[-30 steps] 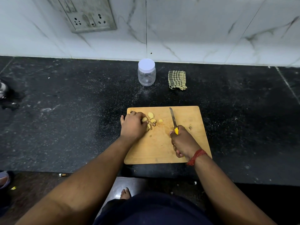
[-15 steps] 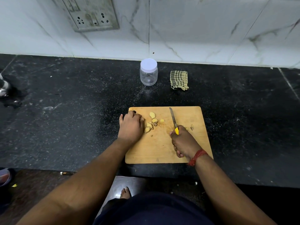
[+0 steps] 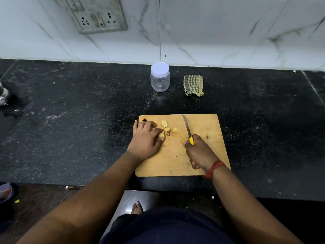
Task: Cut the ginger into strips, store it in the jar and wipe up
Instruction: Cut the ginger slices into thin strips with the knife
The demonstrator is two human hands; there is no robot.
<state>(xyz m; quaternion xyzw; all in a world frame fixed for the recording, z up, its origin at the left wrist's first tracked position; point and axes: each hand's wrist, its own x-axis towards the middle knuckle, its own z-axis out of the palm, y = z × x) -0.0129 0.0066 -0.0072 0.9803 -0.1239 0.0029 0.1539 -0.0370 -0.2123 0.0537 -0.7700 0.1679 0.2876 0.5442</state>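
Observation:
Several pale ginger slices [image 3: 165, 123] lie on the upper left part of the wooden cutting board [image 3: 207, 124]. My left hand [image 3: 145, 140] rests over the board's left edge, its fingertips pressing on a ginger piece [image 3: 161, 135]. My right hand [image 3: 200, 152] grips the yellow handle of a knife [image 3: 186, 126], whose blade points away from me, to the right of the slices. A clear jar with a white lid [image 3: 160, 77] stands closed behind the board. A green checked cloth [image 3: 193, 85] lies folded to its right.
The board sits near the front edge of a black speckled counter [image 3: 70, 120]. A white marble wall with a socket panel [image 3: 98, 14] rises behind. A metal object [image 3: 3, 95] shows at the far left edge. My bare foot [image 3: 136, 207] is below on the floor.
My left hand has shifted slightly on the ginger pieces, fingers now spread over one slice. The knife and right hand stay almost where they were.

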